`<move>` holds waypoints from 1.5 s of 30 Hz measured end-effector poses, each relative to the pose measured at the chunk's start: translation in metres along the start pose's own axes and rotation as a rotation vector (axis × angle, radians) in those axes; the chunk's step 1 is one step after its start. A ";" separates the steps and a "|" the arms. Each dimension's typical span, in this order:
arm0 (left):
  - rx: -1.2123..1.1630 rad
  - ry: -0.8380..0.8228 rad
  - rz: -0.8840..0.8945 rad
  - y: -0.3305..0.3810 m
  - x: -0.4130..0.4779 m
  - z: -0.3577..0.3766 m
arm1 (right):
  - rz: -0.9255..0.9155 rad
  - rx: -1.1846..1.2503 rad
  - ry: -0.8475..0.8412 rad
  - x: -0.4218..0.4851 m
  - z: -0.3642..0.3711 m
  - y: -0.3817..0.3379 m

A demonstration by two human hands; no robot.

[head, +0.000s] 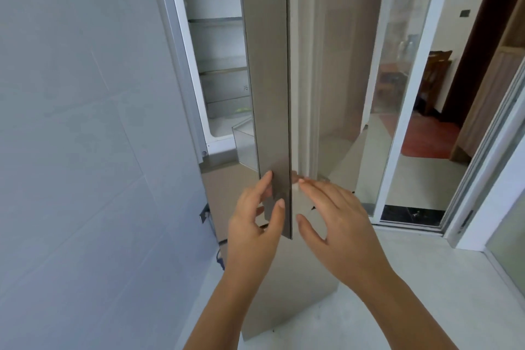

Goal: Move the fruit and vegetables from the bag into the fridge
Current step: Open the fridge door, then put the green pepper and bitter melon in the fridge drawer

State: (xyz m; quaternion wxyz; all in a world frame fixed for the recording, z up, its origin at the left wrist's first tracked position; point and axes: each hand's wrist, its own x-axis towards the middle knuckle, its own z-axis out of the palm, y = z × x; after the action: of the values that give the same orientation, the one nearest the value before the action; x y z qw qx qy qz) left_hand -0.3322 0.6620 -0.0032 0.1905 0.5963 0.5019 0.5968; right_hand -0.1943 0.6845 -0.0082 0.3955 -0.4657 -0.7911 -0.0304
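2 hands, the left hand (251, 227) and right hand (341, 230), lower centre; 1 fridge (218, 45), 1 fridge door (270, 79) upper centre; 1 glass door (397, 94) right

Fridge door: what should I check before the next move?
1. Open fridge door: ok, ajar.
2. Grip of left hand: ok, pinches the door's lower edge.
3. Free right hand: ok, open, holds nothing.
4. Room on shelves: cannot tell, only a sliver shows.
5. Reach to bag: cannot tell, out of view.
6. Produce in hand: not ok, none.
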 end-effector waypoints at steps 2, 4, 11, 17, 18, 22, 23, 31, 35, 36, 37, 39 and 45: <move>-0.013 -0.031 0.028 0.008 -0.009 0.009 | 0.020 -0.015 0.011 -0.010 -0.012 0.004; -0.040 -0.055 0.040 0.014 -0.017 0.018 | 0.036 -0.031 0.030 -0.019 -0.024 0.008; -0.041 -0.169 0.121 0.034 -0.041 0.051 | 0.124 -0.154 0.113 -0.051 -0.062 0.025; -0.097 -0.251 0.168 0.052 -0.055 0.082 | 0.185 -0.253 0.140 -0.074 -0.097 0.038; -0.105 -0.272 0.175 0.055 -0.056 0.087 | 0.202 -0.261 0.141 -0.077 -0.102 0.041; -0.068 -0.337 0.235 0.065 -0.062 0.100 | 0.252 -0.262 0.170 -0.088 -0.120 0.050; -0.043 -0.333 0.262 0.066 -0.062 0.101 | 0.256 -0.271 0.188 -0.090 -0.124 0.052; 0.183 -0.118 0.553 0.063 -0.047 0.092 | 0.217 -0.279 0.287 -0.090 -0.138 0.049; 0.318 -0.060 0.610 0.053 -0.032 0.083 | 0.147 -0.271 0.290 -0.075 -0.127 0.044; 0.336 -0.057 0.610 0.051 -0.029 0.081 | 0.129 -0.273 0.288 -0.071 -0.124 0.042; 0.351 -0.054 0.614 0.048 -0.026 0.079 | 0.114 -0.278 0.286 -0.066 -0.121 0.040; 0.381 -0.056 0.623 0.043 -0.019 0.077 | 0.088 -0.277 0.277 -0.054 -0.114 0.037; 0.381 -0.078 0.615 0.030 0.004 0.075 | 0.026 -0.236 0.235 -0.012 -0.083 0.034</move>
State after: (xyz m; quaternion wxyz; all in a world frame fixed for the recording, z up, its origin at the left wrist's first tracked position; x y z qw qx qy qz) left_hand -0.2539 0.6808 0.0070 -0.0934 0.7665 0.3940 0.4986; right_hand -0.1160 0.6601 0.0299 0.4283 -0.5125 -0.7240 -0.1722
